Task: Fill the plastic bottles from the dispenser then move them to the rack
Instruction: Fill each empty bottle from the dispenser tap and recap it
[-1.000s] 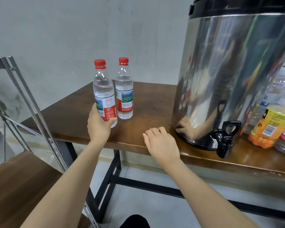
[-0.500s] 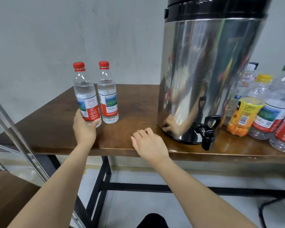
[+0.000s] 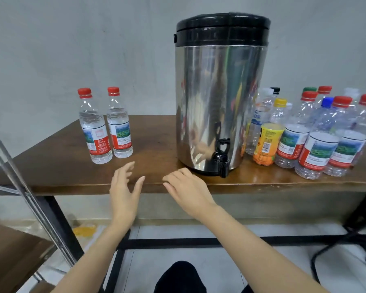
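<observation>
At the near edge of the brown wooden table (image 3: pixel 51 159), nothing is held by either hand. The left hand (image 3: pixel 124 187) is raised with its palm turned inward, its fingers straight and spread and its thumb set apart from them. The right hand (image 3: pixel 186 188) is held palm down just beside it, its fingers relaxed and slightly bent over the table's edge; whether the wood is touched cannot be told. Just beyond the left hand, two clear plastic bottles with red caps and red-and-white labels are seen standing upright on the table: the nearer filled bottle (image 3: pixel 96 134) and, just beside it on the right, the farther filled bottle (image 3: pixel 120 127). Water is visible in both up to the shoulder. To their right, well apart, the tall cylindrical stainless-steel dispenser (image 3: pixel 209 92) with a black lid is placed, and its black tap (image 3: pixel 222 159) is set low on its front, near the right hand. Right of the dispenser a cluster of capped clear plastic bottles (image 3: pixel 317 144) is gathered, among them a yellow-capped bottle with an orange label (image 3: pixel 267 142). At the left, the grey metal rack (image 3: pixel 11 254) with a brown wooden shelf is seen beside the table, lower than its top.
</observation>
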Demonstrator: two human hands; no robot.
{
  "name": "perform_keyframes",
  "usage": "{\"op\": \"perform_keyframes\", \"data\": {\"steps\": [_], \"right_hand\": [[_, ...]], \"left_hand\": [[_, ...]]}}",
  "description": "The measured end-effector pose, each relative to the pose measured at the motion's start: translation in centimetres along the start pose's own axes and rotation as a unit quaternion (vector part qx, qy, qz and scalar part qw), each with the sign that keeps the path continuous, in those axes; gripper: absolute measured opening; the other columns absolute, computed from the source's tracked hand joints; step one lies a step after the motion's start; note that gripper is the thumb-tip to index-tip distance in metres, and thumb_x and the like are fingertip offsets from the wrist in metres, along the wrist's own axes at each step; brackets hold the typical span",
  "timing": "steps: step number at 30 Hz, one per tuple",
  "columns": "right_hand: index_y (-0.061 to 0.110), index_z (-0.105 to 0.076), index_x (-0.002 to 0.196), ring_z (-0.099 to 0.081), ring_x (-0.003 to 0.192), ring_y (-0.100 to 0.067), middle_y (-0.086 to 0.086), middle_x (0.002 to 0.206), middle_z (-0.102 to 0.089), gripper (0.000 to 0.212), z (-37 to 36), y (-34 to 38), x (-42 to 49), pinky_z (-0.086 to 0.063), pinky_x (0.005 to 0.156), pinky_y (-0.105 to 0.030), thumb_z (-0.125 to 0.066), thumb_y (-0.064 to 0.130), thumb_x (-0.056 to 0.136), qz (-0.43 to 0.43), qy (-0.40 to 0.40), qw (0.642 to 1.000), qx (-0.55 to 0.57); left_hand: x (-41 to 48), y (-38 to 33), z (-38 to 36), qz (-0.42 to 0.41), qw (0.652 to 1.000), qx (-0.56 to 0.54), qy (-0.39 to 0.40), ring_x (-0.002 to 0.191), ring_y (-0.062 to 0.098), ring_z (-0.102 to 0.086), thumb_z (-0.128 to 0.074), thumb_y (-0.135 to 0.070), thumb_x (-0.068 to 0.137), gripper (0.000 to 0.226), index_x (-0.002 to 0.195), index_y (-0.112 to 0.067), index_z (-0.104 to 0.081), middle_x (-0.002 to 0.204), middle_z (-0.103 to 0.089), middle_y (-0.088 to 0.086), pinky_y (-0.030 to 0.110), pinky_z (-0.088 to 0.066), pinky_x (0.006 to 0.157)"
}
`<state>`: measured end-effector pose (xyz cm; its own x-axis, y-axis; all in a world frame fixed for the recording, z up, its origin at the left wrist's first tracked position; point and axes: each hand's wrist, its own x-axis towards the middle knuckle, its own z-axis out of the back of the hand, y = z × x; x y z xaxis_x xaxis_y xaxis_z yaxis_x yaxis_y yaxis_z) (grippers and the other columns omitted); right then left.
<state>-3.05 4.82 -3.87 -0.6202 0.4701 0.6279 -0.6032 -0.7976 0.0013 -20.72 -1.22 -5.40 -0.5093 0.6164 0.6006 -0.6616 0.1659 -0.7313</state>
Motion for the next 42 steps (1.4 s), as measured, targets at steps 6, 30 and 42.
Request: {"op": "perform_keyframes", "data": {"steps": [6,30,42], "right_hand": [[0.025,-0.071,0.092,-0.06,0.081,-0.012,0.013,0.085,-0.069,0.036,5.1,-4.8,-6.8,-0.048,0.049,-0.025,-0.038,0.036,0.101,-0.035,-0.063,0.997,-0.026],[0.019,-0.021,0.155,-0.036,0.139,-0.028,-0.004,0.164,-0.011,0.06,17.7,-21.0,0.6,-0.049,0.093,-0.043,-0.047,0.015,0.101,-0.253,-0.026,0.966,-0.051],[0.005,-0.052,0.122,-0.05,0.106,-0.033,-0.012,0.129,-0.048,0.022,16.7,-21.1,2.8,-0.038,0.074,-0.034,-0.052,0.011,0.1,-0.221,-0.108,0.967,-0.062]], "left_hand": [[-5.5,-6.9,-4.5,-0.136,0.982,-0.06,0.117,0.091,0.008,-0.06,-0.062,-0.027,0.092,0.035,0.126,-0.031,-0.054,0.101,-0.058,-0.015,0.018,-0.05,0.078],[-7.4,-14.2,-20.3,-0.16,0.938,0.034,0.305,0.122,0.013,-0.043,-0.059,-0.024,0.097,0.034,0.13,-0.016,-0.056,0.129,-0.051,-0.002,0.028,-0.035,0.106],[-6.9,-14.7,-18.3,-0.097,0.943,-0.014,0.318,0.122,0.01,-0.047,-0.061,-0.019,0.096,0.03,0.126,-0.017,-0.058,0.129,-0.052,-0.006,0.024,-0.036,0.105]]}}
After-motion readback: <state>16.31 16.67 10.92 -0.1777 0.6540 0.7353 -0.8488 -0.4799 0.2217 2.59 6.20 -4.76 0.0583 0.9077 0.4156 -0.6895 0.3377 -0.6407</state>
